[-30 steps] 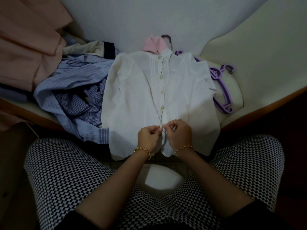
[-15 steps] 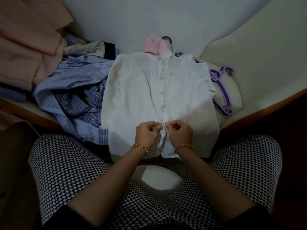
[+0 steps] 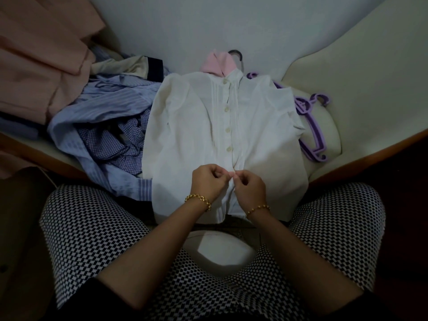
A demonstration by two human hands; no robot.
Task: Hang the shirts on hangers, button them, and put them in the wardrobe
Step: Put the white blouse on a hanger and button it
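A white shirt (image 3: 190, 126) lies flat on the bed in front of me, front side up, on a hanger whose dark hook (image 3: 236, 53) sticks out past the collar. Several buttons down its placket are fastened. My left hand (image 3: 207, 181) pinches the left edge of the placket low on the shirt. My right hand (image 3: 250, 188) pinches the right edge at the same spot, fingertips almost touching the left hand's. A pink garment (image 3: 217, 63) peeks out behind the collar.
A heap of blue striped and checked shirts (image 3: 104, 126) lies left of the white shirt, with peach cloth (image 3: 39, 56) beyond it. Purple hangers (image 3: 312, 126) rest to the right on the cream mattress (image 3: 361, 93). My checked trouser legs (image 3: 92, 228) frame the bed's wooden edge.
Both hands stay at the lower placket; they have shifted slightly up and the fingertips have drawn closer together over the same button spot.
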